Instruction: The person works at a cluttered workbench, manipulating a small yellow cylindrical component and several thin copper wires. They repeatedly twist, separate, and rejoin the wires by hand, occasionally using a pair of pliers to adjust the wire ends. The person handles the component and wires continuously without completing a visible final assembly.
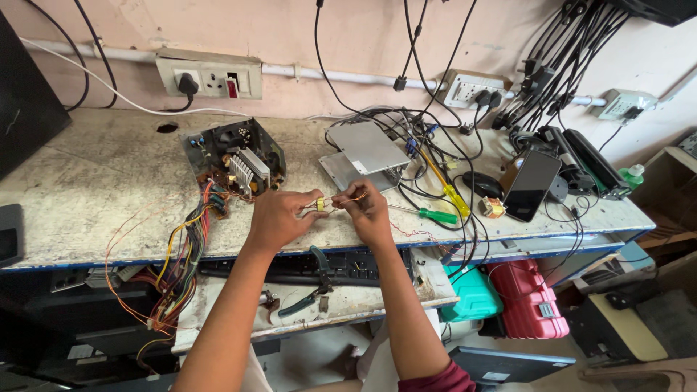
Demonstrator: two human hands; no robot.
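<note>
My left hand [279, 216] pinches a small yellow electronic part [319, 205], a little wound coil or transformer, just above the front of the worn workbench [87, 181]. My right hand [367, 207] grips thin copper-coloured wire [347, 199] that runs from that part. Both hands meet in the middle of the view, fingers closed on the piece. Just left of them lies an open power supply board [234, 161] with a bundle of coloured wires [178, 268] trailing off the bench edge.
A grey metal cover [365, 149] lies behind the hands. Yellow [449, 190] and green [435, 215] screwdrivers, a phone [530, 185] and tangled black cables sit to the right. Pliers [312, 287] and a keyboard [290, 267] rest on a lower shelf. Wall sockets [210, 76] above.
</note>
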